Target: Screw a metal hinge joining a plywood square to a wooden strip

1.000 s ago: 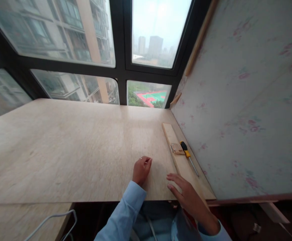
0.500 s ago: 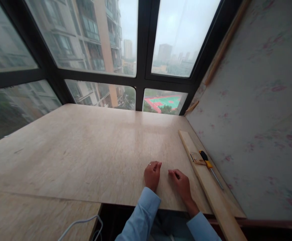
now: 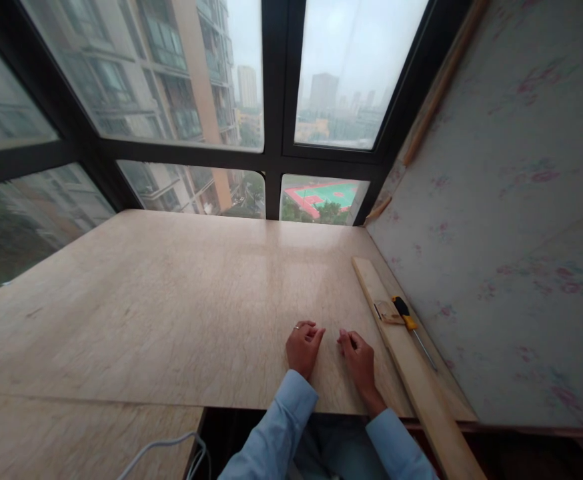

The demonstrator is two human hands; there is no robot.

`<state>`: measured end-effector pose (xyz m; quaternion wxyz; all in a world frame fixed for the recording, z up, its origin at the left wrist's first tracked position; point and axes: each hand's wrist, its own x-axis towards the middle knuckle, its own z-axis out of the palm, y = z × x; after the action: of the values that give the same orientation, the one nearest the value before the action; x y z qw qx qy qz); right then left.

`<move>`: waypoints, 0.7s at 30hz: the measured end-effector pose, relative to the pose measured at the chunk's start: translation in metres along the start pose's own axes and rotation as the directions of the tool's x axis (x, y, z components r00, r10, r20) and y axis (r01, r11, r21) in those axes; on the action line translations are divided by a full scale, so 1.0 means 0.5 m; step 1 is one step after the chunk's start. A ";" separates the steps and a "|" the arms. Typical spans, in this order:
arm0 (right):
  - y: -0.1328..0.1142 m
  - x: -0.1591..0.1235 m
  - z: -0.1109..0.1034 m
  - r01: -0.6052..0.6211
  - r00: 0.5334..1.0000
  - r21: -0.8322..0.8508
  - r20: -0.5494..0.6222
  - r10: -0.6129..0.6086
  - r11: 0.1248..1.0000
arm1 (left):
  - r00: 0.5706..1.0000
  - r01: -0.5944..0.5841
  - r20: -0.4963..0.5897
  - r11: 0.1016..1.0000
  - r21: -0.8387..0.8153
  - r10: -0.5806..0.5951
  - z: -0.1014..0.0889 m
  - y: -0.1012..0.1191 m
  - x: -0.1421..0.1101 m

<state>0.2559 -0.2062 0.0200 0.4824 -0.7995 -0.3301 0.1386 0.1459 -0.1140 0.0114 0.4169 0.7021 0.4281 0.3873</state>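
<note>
My left hand, with a ring on one finger, is curled in a loose fist on the pale stone-patterned tabletop. To its right, and apart from it, my right hand also rests there with its fingers folded in. No object shows in either hand. Nearest to my right hand is a long light wooden plank. On the plank sits a small clear packet with brownish contents I cannot make out. A screwdriver with a black and yellow handle lies slanted beside the packet, its shaft pointing toward me.
A papered wall bounds the right side, and dark-framed windows stand at the back and left. A white cable loops over a lower-left surface, beside a dark gap. The plank overhangs the front edge.
My right hand has drawn slightly closer to the left and its fingertips have lifted a little. The camera view has shifted slightly. The plank, packet and screwdriver stay in place.
</note>
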 end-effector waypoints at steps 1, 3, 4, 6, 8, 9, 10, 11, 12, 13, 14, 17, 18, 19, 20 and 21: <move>0.000 0.000 -0.001 -0.003 1.000 0.008 0.006 0.003 1.000 | 1.000 0.005 0.002 1.000 0.012 -0.005 0.000 0.003 0.000; 0.001 0.000 -0.003 -0.006 1.000 0.027 0.011 0.005 1.000 | 1.000 0.019 0.002 0.999 0.035 -0.019 0.002 0.007 0.001; 0.002 0.000 -0.004 -0.005 1.000 0.038 0.010 0.005 0.999 | 1.000 0.027 -0.003 0.999 0.044 -0.026 0.003 0.008 0.001; 0.005 0.000 -0.005 0.001 1.000 0.058 0.009 -0.002 0.998 | 0.999 0.038 -0.019 0.998 0.057 -0.037 0.006 0.007 0.002; 0.008 0.001 -0.005 0.017 1.000 0.077 0.018 -0.019 0.997 | 0.998 0.041 -0.041 0.997 0.067 -0.038 0.008 0.003 0.003; 0.009 0.001 -0.006 0.028 0.999 0.085 0.025 -0.030 0.996 | 0.998 0.041 -0.052 0.997 0.071 -0.037 0.009 0.000 0.004; 0.010 0.001 -0.007 0.039 0.999 0.090 0.032 -0.042 0.995 | 0.997 0.041 -0.062 0.997 0.073 -0.036 0.011 -0.004 0.005; 0.011 0.001 -0.007 0.050 0.998 0.093 0.042 -0.054 0.994 | 0.997 0.041 -0.070 0.997 0.071 -0.036 0.012 -0.007 0.006; 0.012 0.000 -0.008 0.058 0.997 0.093 0.053 -0.063 0.994 | 0.996 0.043 -0.078 0.997 0.062 -0.038 0.012 -0.010 0.007; 0.012 0.000 -0.009 0.064 0.996 0.095 0.063 -0.070 0.993 | 0.995 0.043 -0.087 0.998 0.047 -0.039 0.013 -0.013 0.007; 0.012 -0.001 -0.010 0.067 0.994 0.101 0.074 -0.074 0.993 | 0.994 0.042 -0.102 0.999 0.026 -0.039 0.014 -0.015 0.008; 0.014 -0.002 -0.011 0.070 0.992 0.144 0.097 -0.084 0.987 | 0.986 0.015 -0.163 0.999 -0.031 -0.020 0.015 -0.020 0.009; 0.015 -0.002 -0.011 0.069 0.991 0.158 0.099 -0.085 0.985 | 0.984 0.005 -0.177 0.999 -0.039 -0.012 0.015 -0.021 0.009; 0.016 -0.002 -0.011 0.066 0.991 0.169 0.102 -0.084 0.983 | 0.984 0.000 -0.180 0.999 -0.040 -0.007 0.015 -0.021 0.009; 0.016 -0.002 -0.011 0.063 0.991 0.176 0.104 -0.082 0.982 | 0.984 0.001 -0.179 0.999 -0.034 -0.007 0.014 -0.022 0.009; 0.017 -0.003 -0.011 0.062 0.991 0.180 0.106 -0.082 0.982 | 0.984 0.008 -0.177 1.000 -0.026 -0.012 0.014 -0.021 0.008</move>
<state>0.2612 -0.2134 0.0152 0.5364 -0.7321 -0.3720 0.1945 0.1505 -0.1089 0.0000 0.3878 0.6574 0.4621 0.4516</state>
